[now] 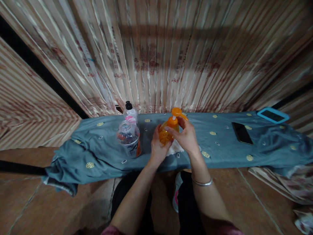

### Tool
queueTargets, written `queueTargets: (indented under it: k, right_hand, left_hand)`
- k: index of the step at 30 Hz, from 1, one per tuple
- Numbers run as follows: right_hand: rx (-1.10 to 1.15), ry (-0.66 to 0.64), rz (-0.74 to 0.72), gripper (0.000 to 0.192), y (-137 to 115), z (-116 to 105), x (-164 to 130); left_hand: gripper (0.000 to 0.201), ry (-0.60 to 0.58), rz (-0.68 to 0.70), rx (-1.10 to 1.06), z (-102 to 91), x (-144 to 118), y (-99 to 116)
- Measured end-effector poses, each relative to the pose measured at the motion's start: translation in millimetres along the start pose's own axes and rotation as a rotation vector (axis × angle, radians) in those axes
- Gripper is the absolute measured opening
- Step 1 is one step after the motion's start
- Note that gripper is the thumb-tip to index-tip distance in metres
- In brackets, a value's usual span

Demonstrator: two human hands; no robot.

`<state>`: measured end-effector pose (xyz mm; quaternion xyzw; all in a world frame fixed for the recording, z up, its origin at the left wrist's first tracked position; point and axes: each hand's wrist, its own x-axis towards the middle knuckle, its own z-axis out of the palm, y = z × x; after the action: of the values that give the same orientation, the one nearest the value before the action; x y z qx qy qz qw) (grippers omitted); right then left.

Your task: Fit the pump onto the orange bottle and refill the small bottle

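An orange pump bottle (165, 134) with a see-through body is tilted between my two hands, above the cloth-covered bench. My left hand (158, 145) wraps round its body from the left and below. The fingers of my right hand (186, 134) close round the orange collar just under the pump head (176, 112). A white cloth or tissue (175, 148) lies beneath my hands, partly hidden by them. Left of my hands stands a clear plastic cup with a domed lid (129, 138); dark and orange shapes show on it or inside it.
Behind the cup stands a clear bottle with a black cap (130, 112). A dark phone (242, 133) and a blue-framed object (273, 115) lie on the right of the blue-green cloth (220, 150). A striped curtain (156, 65) hangs close behind the bench.
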<state>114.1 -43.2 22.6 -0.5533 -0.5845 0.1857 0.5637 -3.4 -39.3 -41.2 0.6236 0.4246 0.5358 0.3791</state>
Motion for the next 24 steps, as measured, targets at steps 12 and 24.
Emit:
queueTargets:
  k: [12, 24]
  right_hand:
    - [-0.06, 0.083, -0.026, 0.035, -2, 10, -1]
    - [-0.067, 0.03, -0.022, 0.031, -6, 6, -2]
  left_hand:
    - [0.075, -0.015, -0.012, -0.005, -1.5, 1, 0]
    - [0.075, -0.026, -0.018, -0.009, -1.4, 1, -1]
